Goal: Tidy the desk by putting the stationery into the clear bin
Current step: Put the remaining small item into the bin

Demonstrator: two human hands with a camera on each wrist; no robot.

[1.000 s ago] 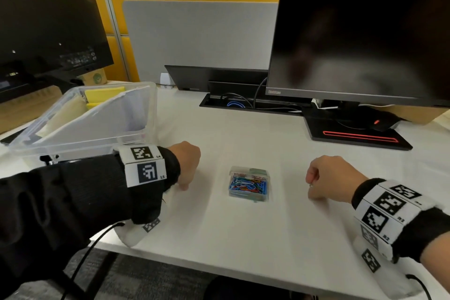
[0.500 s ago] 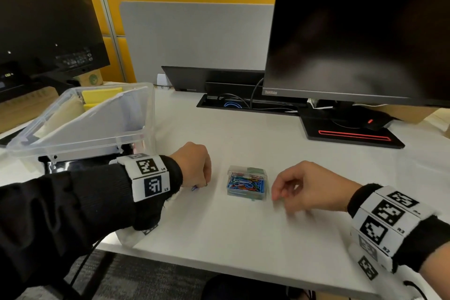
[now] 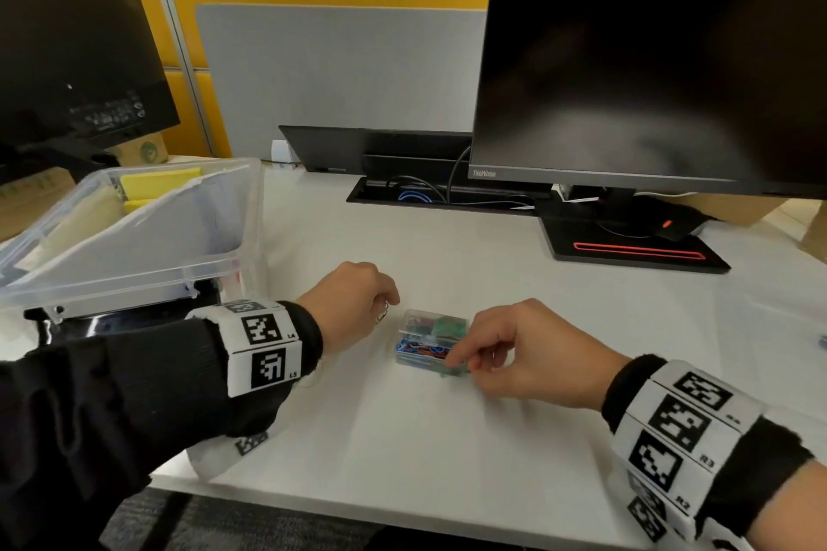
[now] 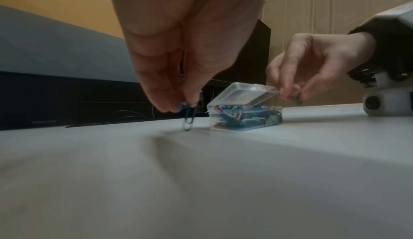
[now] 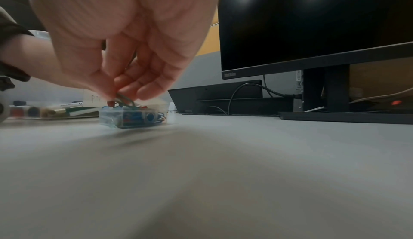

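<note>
A small clear paper clip box [image 3: 428, 344] lies mid-desk, full of coloured clips. In the left wrist view the box [image 4: 244, 115] has its lid [image 4: 243, 93] tilted up. My left hand [image 3: 388, 310] is just left of the box and pinches blue paper clips [image 4: 188, 119] that hang down to the desk. My right hand [image 3: 461, 365] is at the box's near right corner and pinches green paper clips [image 5: 125, 99] just above it. The clear bin [image 3: 215, 257] stands at the far left, holding yellow pads.
A black monitor [image 3: 649, 58] on a stand [image 3: 635, 253] fills the back right. A cable tray [image 3: 443, 195] runs along the back of the white desk [image 3: 447, 438]. A second screen [image 3: 67, 36] is behind the bin. Markers [image 5: 44, 112] lie in the bin.
Both hands left their fists and closed in on the box. The left now shows clips in its pinch; the right reached left to the box's corner with clips. The lid stands raised.
</note>
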